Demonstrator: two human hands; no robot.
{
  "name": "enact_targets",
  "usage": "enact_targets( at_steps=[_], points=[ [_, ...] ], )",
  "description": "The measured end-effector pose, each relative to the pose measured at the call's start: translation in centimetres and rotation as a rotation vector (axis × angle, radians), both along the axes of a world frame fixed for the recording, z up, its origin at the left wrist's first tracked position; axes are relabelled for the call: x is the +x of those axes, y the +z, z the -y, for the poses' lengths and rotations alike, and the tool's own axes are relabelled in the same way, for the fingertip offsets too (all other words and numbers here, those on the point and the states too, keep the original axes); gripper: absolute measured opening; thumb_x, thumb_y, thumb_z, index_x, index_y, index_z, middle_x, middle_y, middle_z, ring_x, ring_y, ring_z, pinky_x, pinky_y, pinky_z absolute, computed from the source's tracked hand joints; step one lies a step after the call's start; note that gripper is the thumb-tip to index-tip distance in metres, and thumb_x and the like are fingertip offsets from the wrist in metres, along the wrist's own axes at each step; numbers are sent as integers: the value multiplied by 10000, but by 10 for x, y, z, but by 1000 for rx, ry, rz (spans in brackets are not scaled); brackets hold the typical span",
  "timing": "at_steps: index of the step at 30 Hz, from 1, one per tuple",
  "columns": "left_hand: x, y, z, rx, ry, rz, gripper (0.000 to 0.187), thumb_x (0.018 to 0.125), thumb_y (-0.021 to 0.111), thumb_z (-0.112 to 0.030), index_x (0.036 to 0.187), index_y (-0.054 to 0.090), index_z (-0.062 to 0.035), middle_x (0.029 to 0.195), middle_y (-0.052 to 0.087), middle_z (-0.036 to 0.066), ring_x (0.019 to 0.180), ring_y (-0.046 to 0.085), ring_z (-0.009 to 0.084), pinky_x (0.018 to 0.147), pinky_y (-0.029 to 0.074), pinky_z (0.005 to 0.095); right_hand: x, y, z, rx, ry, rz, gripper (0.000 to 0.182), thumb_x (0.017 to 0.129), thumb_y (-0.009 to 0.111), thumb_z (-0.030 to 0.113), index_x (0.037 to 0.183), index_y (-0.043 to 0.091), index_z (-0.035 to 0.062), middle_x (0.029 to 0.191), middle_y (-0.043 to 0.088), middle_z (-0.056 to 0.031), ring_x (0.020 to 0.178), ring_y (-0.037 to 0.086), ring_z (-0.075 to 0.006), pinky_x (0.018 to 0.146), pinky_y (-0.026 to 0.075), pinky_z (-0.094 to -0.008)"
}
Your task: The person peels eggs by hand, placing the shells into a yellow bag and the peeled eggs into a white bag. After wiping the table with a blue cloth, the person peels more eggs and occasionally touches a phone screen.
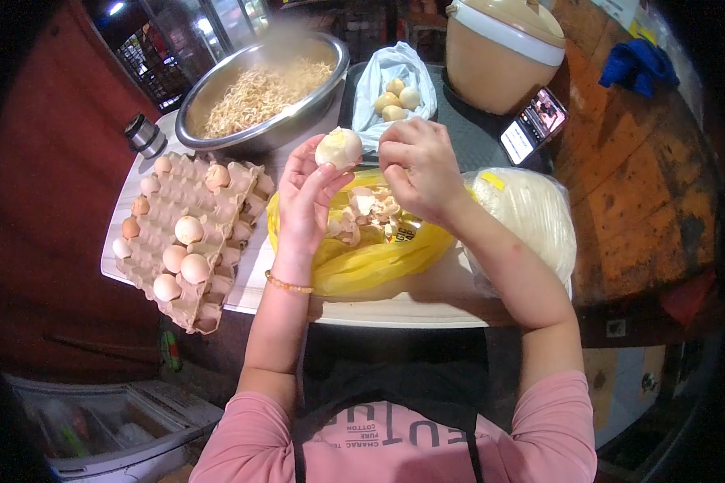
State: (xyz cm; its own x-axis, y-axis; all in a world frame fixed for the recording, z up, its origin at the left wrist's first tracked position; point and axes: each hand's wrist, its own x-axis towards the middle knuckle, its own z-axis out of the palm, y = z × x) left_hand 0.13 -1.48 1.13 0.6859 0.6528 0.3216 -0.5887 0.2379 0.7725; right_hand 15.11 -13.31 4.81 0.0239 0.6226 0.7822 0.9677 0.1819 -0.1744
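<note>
My left hand (306,197) holds a boiled egg (338,147) up at its fingertips, partly peeled, over a yellow plastic bag (379,258). My right hand (417,165) is beside the egg with its fingers curled and pinched near the shell. Broken eggshell pieces (366,211) lie inside the yellow bag below both hands. A cardboard egg tray (189,233) with several unpeeled eggs sits to the left. A white plastic bag (395,84) holding three peeled eggs lies behind the hands.
A large steel bowl of noodles (258,92) stands at the back left, a small metal cup (143,134) beside it. A beige lidded pot (499,48), a phone (533,125), a blue cloth (638,64) and a bagged white stack (532,217) are to the right.
</note>
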Motion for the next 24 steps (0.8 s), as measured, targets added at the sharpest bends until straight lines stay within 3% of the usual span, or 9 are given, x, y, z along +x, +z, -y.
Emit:
enact_targets(
  at_steps=[3, 5, 6, 8, 12, 14, 17, 24],
  points=[
    [2, 0, 4, 18, 79, 2, 457, 878, 581, -5, 1300, 408, 12, 1229, 543, 160, 1065, 615, 263, 898, 540, 337, -2, -1, 0, -224, -38, -35, 128, 771, 623, 201, 752, 606, 76, 909, 588, -64, 914, 557, -273, 859, 370, -384],
    [3, 1, 6, 44, 131, -2, 480, 861, 594, 31, 1302, 406, 9, 1244, 519, 145, 1074, 602, 236, 898, 540, 346, -5, -1, 0, -191, 19, -40, 306, 826, 663, 283, 1013, 631, 43, 977, 609, -111, 874, 603, -279, 830, 431, -383],
    [2, 1, 6, 44, 131, -2, 480, 861, 594, 31, 1302, 406, 9, 1244, 519, 145, 1074, 602, 236, 898, 540, 346, -7, -2, -2, -191, 19, -41, 306, 826, 663, 283, 1013, 631, 43, 977, 609, -111, 874, 603, -279, 830, 431, -383],
    [2, -1, 6, 10, 61, 1, 488, 859, 603, 36, 1302, 402, 6, 1242, 512, 139, 1078, 599, 227, 896, 544, 352, -11, -4, -6, -119, 190, -322, 489, 863, 659, 271, 1254, 516, 15, 1047, 614, -164, 891, 638, -291, 785, 495, -371],
    [3, 1, 13, -48, -17, 12, 488, 865, 614, 15, 1303, 398, 6, 1239, 511, 137, 1090, 593, 220, 881, 550, 344, -14, -7, -7, -148, 238, -450, 513, 873, 640, 257, 1273, 466, -14, 1074, 611, -219, 943, 629, -354, 788, 514, -401],
    [3, 1, 14, -53, -8, -6, 498, 863, 626, 8, 1303, 393, 8, 1236, 511, 135, 1077, 598, 219, 856, 557, 336, -15, -9, -7, -81, 190, -353, 424, 927, 572, 159, 1303, 464, -5, 1092, 602, -217, 913, 647, -326, 780, 514, -375],
    [2, 3, 14, -13, 1, -60, 507, 859, 637, -1, 1302, 389, 11, 1230, 514, 139, 1065, 601, 216, 836, 564, 329, -15, -11, -10, 26, 135, -228, 413, 920, 560, 182, 1254, 465, -41, 1053, 614, -233, 897, 635, -363, 750, 517, -412],
    [3, 0, 12, 7, 15, -101, 523, 851, 652, -10, 1301, 387, 9, 1213, 531, 146, 1034, 616, 221, 811, 570, 321, -16, -8, -6, 29, 70, -160, 353, 937, 522, 143, 1226, 484, -56, 979, 633, -237, 874, 639, -363, 724, 517, -416]
  ],
)
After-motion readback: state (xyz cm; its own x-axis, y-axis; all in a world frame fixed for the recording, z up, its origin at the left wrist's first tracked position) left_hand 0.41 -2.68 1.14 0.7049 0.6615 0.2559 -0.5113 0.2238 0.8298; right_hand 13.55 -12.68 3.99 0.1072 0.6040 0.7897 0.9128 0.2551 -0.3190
